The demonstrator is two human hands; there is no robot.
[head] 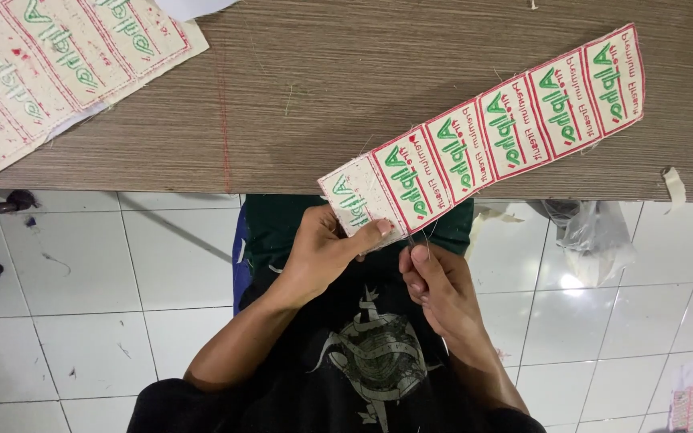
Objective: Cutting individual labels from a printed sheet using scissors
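A long cream cloth strip (491, 136) of several embroidered labels with red borders and green and red stitching lies slanted across the wooden table's near edge. My left hand (322, 252) pinches the strip's near end between thumb and fingers, just off the table edge. My right hand (435, 289) is closed right below that same end, its fingertips on a thin loose thread or small tool at the strip's edge; I cannot tell which.
A larger sheet of the same embroidered labels (50, 64) lies at the table's far left corner. The brown wood-grain table (298, 88) fills the top. White floor tiles (82, 305) show below, with a plastic bag (603, 240) at right and cloth scraps.
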